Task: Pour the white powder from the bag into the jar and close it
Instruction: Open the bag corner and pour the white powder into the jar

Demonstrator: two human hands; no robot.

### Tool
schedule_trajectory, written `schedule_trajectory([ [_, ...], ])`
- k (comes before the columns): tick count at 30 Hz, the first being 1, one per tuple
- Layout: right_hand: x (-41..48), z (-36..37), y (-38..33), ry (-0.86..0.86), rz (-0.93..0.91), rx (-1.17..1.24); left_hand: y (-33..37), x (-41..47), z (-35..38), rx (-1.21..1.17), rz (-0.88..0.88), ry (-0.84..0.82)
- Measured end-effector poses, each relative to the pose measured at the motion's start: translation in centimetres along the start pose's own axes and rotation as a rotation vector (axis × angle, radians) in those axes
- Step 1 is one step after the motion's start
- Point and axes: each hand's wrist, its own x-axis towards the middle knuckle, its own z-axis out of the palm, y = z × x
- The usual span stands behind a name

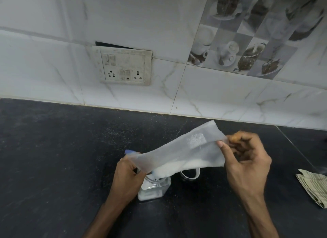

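Observation:
A translucent plastic bag (178,149) stretches between my two hands above the dark counter. White powder (178,167) lies along its lower edge and slides toward the left end. My left hand (127,175) grips the bag's lower open end over the mouth of a clear square jar (154,188), which stands on the counter with a layer of powder at its bottom. My right hand (246,160) pinches the bag's raised right end. Behind the jar, to its right, the clear round lid (190,175) lies on the counter, partly hidden by the bag.
A folded striped cloth (313,188) lies at the right edge of the black counter (53,158). A tiled wall with a switch and socket panel (123,67) rises behind. Something blue (129,152) peeks out beside my left hand.

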Motion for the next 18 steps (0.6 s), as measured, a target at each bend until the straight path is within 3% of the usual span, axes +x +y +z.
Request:
schedule_trajectory([
  [4, -0.1, -0.3, 1.0, -0.140, -0.066, -0.112, -0.1, 0.2, -0.1, 0.017, -0.011, 0.008],
  [9, 0.0, -1.2, 1.3, -0.282, -0.032, -0.085, 0.0, 0.2, -0.1, 0.060, 0.033, 0.015],
  [14, -0.7, -0.8, 0.9, -0.112, 0.112, 0.023, -0.3, 0.2, -0.1, 0.081, 0.043, 0.009],
  [18, -1.1, -0.4, 0.6, -0.043, 0.072, -0.036, -0.1, 0.1, 0.0, 0.047, 0.020, 0.008],
])
